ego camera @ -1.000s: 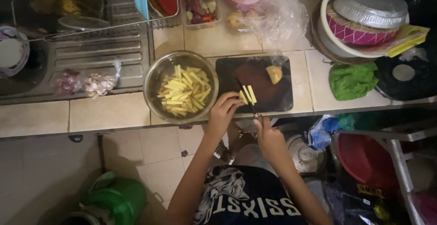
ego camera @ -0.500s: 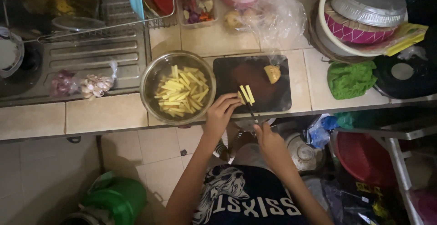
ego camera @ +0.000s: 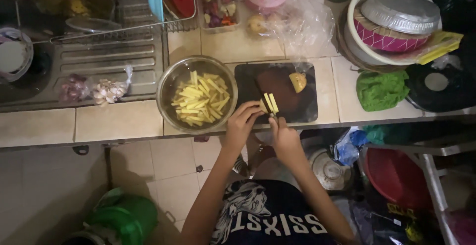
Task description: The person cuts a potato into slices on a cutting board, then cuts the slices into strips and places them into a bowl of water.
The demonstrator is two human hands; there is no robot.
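A: Bowl [ego camera: 168, 89]? 
B: Shiny metal, smooth. Cutting board [ego camera: 307, 108] dark, matt, prob plastic.
A: Counter [ego camera: 119, 121]? 
B: Glazed tile, slight gloss. Green cloth [ego camera: 381, 90] rough; bag [ego camera: 310, 24] clear glossy plastic.

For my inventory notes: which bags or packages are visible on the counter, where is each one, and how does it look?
Clear plastic bag: behind the black cutting board, crumpled, see-through.
Small garlic bag: on the metal drainboard, left of the steel bowl, clear with pale bulbs.
Plastic food container: at the back, rectangular, clear, holding mixed reddish pieces.
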